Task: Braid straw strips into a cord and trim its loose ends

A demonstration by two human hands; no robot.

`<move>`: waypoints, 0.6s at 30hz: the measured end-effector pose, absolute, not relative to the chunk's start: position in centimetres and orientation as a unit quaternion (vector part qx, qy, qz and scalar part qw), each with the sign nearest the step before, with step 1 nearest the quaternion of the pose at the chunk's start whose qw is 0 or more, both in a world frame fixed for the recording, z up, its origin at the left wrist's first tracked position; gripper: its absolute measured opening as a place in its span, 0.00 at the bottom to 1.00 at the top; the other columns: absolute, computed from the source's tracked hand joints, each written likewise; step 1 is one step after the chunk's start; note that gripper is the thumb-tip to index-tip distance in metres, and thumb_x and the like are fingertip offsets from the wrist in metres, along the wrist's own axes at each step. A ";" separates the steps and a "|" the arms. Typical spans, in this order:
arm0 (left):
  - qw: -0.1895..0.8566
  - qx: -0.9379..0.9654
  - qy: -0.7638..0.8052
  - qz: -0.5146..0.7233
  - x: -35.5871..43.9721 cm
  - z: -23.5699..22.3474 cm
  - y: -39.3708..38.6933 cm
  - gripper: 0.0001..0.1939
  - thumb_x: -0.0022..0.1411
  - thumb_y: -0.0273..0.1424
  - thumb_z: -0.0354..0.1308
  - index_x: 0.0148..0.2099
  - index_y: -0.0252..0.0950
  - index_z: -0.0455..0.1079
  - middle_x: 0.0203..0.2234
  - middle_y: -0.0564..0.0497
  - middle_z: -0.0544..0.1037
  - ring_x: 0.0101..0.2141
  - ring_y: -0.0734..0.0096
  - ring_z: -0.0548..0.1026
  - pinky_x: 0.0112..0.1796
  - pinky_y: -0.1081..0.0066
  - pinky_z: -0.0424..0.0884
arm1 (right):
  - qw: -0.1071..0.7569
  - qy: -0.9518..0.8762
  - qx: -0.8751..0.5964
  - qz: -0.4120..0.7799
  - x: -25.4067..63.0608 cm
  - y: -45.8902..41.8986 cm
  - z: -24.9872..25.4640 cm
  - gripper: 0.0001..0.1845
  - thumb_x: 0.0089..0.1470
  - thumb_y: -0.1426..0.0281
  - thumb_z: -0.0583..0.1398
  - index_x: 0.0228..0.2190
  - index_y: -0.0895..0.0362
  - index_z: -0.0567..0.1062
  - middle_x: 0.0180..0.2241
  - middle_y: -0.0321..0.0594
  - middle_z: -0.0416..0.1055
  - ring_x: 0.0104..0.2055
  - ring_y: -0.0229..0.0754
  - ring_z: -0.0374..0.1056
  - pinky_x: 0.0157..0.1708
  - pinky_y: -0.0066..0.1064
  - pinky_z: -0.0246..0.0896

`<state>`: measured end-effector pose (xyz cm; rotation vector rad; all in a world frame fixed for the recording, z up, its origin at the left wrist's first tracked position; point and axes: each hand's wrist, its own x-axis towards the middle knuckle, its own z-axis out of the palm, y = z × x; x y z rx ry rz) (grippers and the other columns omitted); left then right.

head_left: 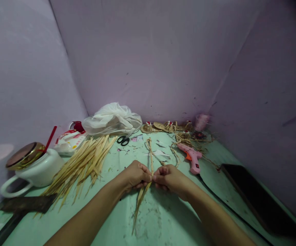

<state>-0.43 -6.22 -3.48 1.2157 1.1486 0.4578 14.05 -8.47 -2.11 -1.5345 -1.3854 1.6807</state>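
My left hand (134,175) and my right hand (168,178) meet at the middle of a green table (163,218), both pinched on a straw braid (151,153). The braided part runs away from me toward the wall. Its loose unbraided straw ends (139,205) trail back under my hands toward the table's near edge. Both hands have their fingers curled tight around the strands.
A pile of loose straw strips (86,162) lies to the left, beside a white cup with a gold lid and red straw (32,167). Black scissors (123,139), a white plastic bag (112,119), a pink glue gun (192,157), woven straw pieces (163,127) and a dark flat slab (250,194) surround them.
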 end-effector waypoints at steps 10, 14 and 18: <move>0.599 0.557 0.543 0.190 0.1 -2.5 -6.7 0.04 0.35 0.20 0.49 0.14 0.31 0.62 0.04 0.59 0.57 0.09 0.84 0.50 0.13 0.78 0.43 | 0.237 -0.498 -0.551 0.626 14.6 -7.9 -3.2 0.04 0.37 0.71 0.58 0.17 0.59 0.66 0.11 0.30 0.64 0.11 0.27 0.52 0.10 0.19 0.43; 0.603 0.560 0.534 0.195 0.0 -2.5 -6.6 0.03 0.35 0.21 0.50 0.15 0.31 0.61 0.06 0.60 0.55 0.11 0.85 0.49 0.15 0.77 0.42 | 0.230 -0.520 -0.533 0.626 15.2 -7.7 -3.4 0.05 0.34 0.71 0.59 0.20 0.59 0.68 0.12 0.29 0.65 0.12 0.27 0.53 0.11 0.20 0.46; 0.597 0.558 0.537 0.209 0.3 -2.8 -6.7 0.03 0.34 0.21 0.51 0.15 0.31 0.61 0.07 0.60 0.55 0.12 0.83 0.51 0.15 0.77 0.45 | 0.200 -0.558 -0.522 0.613 16.8 -7.6 -3.0 0.04 0.32 0.73 0.61 0.16 0.61 0.70 0.09 0.29 0.62 0.12 0.28 0.53 0.12 0.21 0.46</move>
